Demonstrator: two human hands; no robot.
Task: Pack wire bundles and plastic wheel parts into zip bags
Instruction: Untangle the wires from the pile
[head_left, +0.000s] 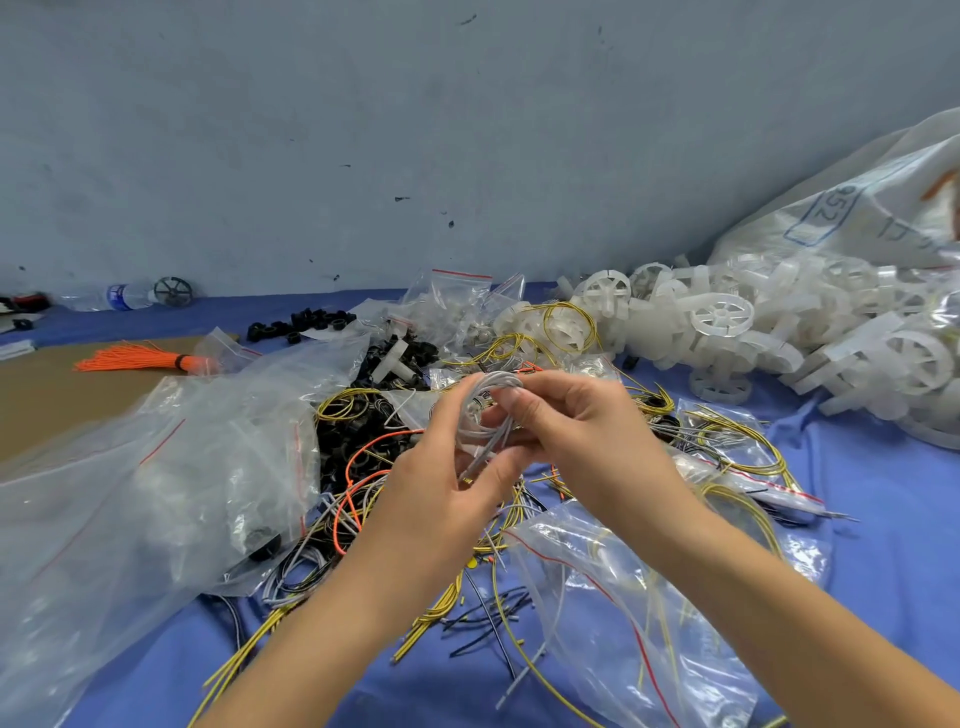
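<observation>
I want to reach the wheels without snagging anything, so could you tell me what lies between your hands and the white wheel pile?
In the head view, looped yellow wires lie between the hands and the white wheel pile.

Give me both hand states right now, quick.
Left hand: grips the grey wire coil.
Right hand: fingers curled on the same grey wire coil.

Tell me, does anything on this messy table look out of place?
Mostly work clutter, but a water bottle lies on its side at the far left by the wall, beside a dark wheel. The white wheels spill loose from a big sack.
</observation>
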